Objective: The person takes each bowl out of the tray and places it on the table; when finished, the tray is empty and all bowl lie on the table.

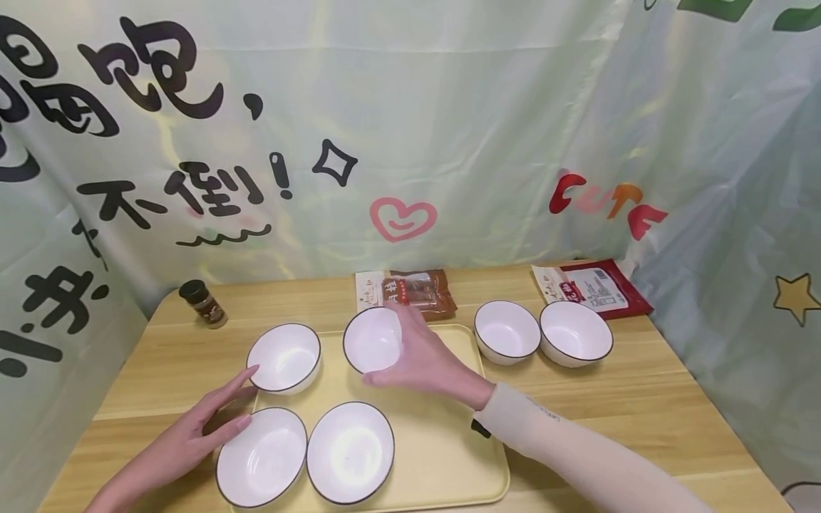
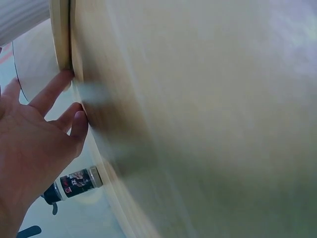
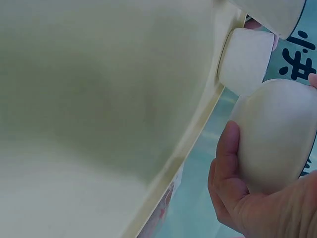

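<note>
My right hand (image 1: 428, 356) grips a white bowl with a dark rim (image 1: 372, 340) above the back of the yellow tray (image 1: 442, 456). In the right wrist view, the fingers curl around the outside of that bowl (image 3: 277, 136). My left hand (image 1: 186, 436) is at the tray's left side with its fingers extended. Its fingertips touch the rim of the back-left bowl (image 1: 284, 356), and the thumb lies against or close to the front-left bowl (image 1: 261, 456). Beside this one sits another white bowl (image 1: 350, 452). The left wrist view shows the left hand (image 2: 37, 134) beside the tray edge.
Two more white bowls (image 1: 507, 331) (image 1: 576, 333) stand side by side right of the tray. Behind are a brown food packet (image 1: 420, 291) and a red one (image 1: 596, 288). A black-capped jar (image 1: 204, 305) stands back left. A printed curtain (image 1: 487, 142) encloses the wooden table.
</note>
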`<move>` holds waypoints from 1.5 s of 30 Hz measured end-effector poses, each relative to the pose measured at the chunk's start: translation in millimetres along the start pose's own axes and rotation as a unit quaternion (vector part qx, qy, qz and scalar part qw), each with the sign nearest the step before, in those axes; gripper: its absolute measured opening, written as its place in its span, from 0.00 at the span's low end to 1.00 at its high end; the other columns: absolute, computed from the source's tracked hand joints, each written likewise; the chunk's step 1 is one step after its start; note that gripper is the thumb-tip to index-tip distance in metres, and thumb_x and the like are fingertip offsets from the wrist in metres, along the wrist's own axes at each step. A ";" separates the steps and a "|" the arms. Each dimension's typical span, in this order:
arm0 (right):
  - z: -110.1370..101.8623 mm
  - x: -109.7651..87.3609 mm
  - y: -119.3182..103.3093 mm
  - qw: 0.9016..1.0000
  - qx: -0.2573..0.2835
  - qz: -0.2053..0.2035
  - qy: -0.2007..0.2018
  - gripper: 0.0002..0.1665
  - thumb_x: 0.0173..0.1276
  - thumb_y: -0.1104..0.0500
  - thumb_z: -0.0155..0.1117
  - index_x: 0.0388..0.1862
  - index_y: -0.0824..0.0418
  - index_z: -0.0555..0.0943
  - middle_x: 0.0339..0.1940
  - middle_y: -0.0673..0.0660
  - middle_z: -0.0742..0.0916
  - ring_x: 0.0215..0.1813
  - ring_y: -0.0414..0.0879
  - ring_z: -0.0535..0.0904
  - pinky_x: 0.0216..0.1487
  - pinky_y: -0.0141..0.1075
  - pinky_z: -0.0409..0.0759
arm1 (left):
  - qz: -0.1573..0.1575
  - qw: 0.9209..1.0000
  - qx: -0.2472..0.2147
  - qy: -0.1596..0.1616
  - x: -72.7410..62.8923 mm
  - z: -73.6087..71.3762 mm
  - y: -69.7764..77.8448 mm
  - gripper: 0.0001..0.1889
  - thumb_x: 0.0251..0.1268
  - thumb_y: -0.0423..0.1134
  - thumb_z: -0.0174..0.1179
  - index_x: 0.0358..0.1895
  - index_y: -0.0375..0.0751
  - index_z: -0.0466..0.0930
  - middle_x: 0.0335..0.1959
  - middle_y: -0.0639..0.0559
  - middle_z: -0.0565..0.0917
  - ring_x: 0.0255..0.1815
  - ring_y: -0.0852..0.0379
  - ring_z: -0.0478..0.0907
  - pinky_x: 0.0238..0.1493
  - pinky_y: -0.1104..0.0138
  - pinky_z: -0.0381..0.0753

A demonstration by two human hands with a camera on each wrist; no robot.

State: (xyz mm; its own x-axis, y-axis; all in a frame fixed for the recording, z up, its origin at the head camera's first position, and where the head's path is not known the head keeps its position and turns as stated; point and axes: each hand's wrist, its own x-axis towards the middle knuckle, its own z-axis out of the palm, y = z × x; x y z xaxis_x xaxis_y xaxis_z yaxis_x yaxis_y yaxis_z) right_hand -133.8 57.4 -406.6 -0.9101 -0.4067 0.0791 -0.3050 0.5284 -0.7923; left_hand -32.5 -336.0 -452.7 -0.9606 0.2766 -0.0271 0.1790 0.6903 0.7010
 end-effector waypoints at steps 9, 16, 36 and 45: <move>-26.4 -7.2 9.7 0.999 -0.017 0.011 0.027 0.75 0.45 0.40 0.92 0.88 0.52 0.60 0.79 0.58 0.69 0.62 0.59 0.81 0.56 0.54 0.85 | -0.022 1.000 0.012 -0.007 -0.9 -3.0 0.8 0.40 0.85 0.50 0.62 0.90 0.66 0.52 0.81 0.43 0.72 0.77 0.38 0.71 0.64 0.71 0.71; -49.6 -8.1 9.7 0.999 -0.023 0.020 0.045 0.73 0.47 0.39 0.91 0.87 0.51 0.60 0.76 0.59 0.71 0.62 0.59 0.80 0.58 0.58 0.83 | -0.012 1.000 0.003 0.002 -2.1 -2.3 -2.6 0.40 0.85 0.48 0.63 0.90 0.63 0.54 0.81 0.43 0.72 0.76 0.58 0.71 0.63 0.78 0.66; -118.6 -25.8 34.7 0.991 -0.034 0.061 0.112 0.72 0.53 0.42 0.89 0.88 0.58 0.57 0.81 0.68 0.68 0.69 0.69 0.74 0.62 0.69 0.78 | -0.024 1.000 0.007 -0.008 -1.3 -2.6 -0.1 0.40 0.85 0.49 0.63 0.91 0.64 0.53 0.83 0.44 0.69 0.77 0.45 0.71 0.64 0.73 0.69; -149.9 -39.6 42.1 0.986 -0.008 0.101 0.130 0.74 0.57 0.44 0.88 0.90 0.60 0.51 0.83 0.69 0.64 0.72 0.70 0.70 0.62 0.70 0.77 | -0.026 1.000 0.011 -0.010 0.7 -2.1 0.8 0.40 0.85 0.50 0.63 0.90 0.66 0.53 0.82 0.44 0.71 0.78 0.44 0.70 0.64 0.74 0.68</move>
State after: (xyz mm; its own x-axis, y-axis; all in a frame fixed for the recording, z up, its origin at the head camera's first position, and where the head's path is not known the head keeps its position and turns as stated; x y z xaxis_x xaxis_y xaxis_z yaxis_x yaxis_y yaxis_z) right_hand -152.6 207.5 -352.4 -0.9934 -0.0869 0.0745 -0.1116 0.5916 -0.7985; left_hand -33.5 -336.7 -450.7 -0.9645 0.2523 -0.0778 0.1329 0.7185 0.6827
